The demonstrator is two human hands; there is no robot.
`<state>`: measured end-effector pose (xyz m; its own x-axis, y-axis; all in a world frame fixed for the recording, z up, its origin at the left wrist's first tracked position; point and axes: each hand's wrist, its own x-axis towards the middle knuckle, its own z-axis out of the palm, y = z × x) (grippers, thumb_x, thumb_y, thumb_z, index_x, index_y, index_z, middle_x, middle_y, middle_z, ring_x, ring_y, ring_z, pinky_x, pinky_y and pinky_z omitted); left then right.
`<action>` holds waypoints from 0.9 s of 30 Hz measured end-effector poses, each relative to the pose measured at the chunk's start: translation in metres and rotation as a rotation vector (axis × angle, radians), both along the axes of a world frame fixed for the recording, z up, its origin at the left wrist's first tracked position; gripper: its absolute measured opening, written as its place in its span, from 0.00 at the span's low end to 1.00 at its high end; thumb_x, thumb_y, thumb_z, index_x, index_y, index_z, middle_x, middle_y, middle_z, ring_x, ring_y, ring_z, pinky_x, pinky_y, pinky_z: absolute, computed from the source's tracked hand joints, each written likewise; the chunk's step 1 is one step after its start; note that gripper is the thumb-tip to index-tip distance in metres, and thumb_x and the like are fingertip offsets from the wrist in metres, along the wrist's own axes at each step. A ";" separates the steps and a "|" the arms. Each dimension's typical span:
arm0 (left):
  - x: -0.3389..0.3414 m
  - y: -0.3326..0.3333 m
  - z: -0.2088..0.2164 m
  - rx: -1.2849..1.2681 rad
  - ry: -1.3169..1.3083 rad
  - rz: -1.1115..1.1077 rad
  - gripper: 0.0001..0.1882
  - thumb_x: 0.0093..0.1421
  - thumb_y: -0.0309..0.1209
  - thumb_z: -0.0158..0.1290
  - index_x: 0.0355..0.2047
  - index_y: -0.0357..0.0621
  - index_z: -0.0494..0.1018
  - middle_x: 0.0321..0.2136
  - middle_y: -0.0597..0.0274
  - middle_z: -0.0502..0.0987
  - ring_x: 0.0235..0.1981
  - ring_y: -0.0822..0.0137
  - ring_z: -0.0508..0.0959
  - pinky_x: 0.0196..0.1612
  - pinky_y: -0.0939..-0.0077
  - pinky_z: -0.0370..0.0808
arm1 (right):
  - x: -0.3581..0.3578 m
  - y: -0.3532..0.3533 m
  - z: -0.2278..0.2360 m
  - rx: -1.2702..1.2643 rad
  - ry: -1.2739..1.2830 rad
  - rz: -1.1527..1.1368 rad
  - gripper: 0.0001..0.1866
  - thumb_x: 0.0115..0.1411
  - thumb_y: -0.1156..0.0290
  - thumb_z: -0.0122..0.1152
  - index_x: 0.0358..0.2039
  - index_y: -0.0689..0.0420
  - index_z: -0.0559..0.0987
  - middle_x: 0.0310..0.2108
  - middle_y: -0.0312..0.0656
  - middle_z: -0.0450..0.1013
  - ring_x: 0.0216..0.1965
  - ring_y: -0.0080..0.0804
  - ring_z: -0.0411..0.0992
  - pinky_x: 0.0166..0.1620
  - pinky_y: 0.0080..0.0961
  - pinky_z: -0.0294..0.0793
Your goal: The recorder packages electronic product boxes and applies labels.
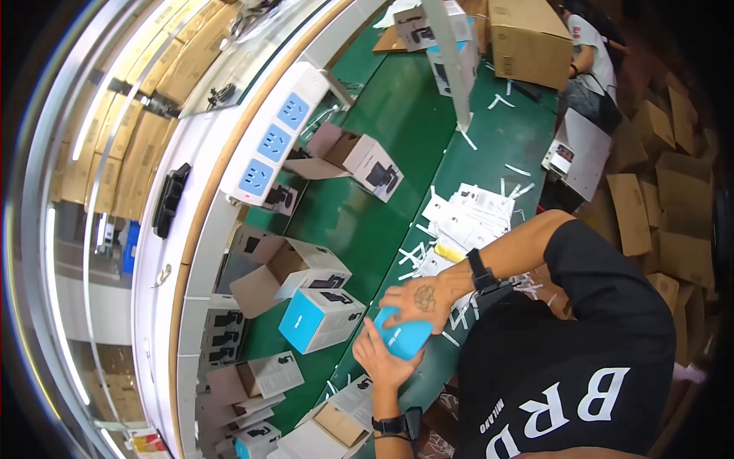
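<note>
Between my two hands is a small box with a bright blue face and white lettering, tilted over the near edge of the green bench. My left hand comes up from below and grips its lower left side, fingers against the blue face. From above, my right hand curls over the upper side, covering much of the box. Just left of them a closed blue-and-white box printed with a black device rests on the bench. An open box with raised flaps sits behind it.
Printed leaflets and paper strips lie in a pile beyond my right forearm. More open boxes stand along the green bench. A white power strip is fixed to the shelf edge. A large carton and another person are at the far end.
</note>
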<state>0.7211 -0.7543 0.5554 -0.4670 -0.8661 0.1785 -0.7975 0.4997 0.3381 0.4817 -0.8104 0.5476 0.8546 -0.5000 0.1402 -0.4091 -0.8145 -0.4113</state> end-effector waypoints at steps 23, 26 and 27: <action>0.131 -0.328 -0.036 0.032 0.891 0.916 0.28 0.62 0.39 0.60 0.49 0.21 0.75 0.42 0.46 0.82 0.36 0.56 0.84 0.39 0.61 0.82 | -0.030 -0.249 -0.041 -0.076 -0.706 -1.170 0.37 0.42 0.55 0.74 0.54 0.54 0.76 0.64 0.55 0.59 0.67 0.58 0.57 0.64 0.49 0.68; 0.068 -0.355 -0.021 0.154 1.084 0.968 0.24 0.64 0.37 0.57 0.49 0.23 0.75 0.41 0.46 0.82 0.37 0.55 0.84 0.36 0.62 0.83 | -0.055 -0.249 -0.062 -0.088 -0.798 -1.168 0.37 0.44 0.57 0.75 0.54 0.56 0.74 0.65 0.55 0.59 0.67 0.57 0.58 0.64 0.48 0.68; 0.047 -0.358 -0.013 0.203 1.178 1.006 0.22 0.65 0.36 0.56 0.49 0.24 0.75 0.41 0.47 0.82 0.37 0.55 0.84 0.35 0.63 0.83 | -0.066 -0.244 -0.061 -0.105 -0.823 -1.145 0.36 0.45 0.59 0.75 0.55 0.56 0.74 0.65 0.54 0.59 0.67 0.57 0.59 0.64 0.47 0.68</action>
<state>0.7683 -1.1126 0.5422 0.6110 -0.7789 -0.1411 -0.0107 -0.1864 0.9824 0.4154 -1.0542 0.4869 -0.3540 -0.8076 0.4717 -0.5311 -0.2416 -0.8121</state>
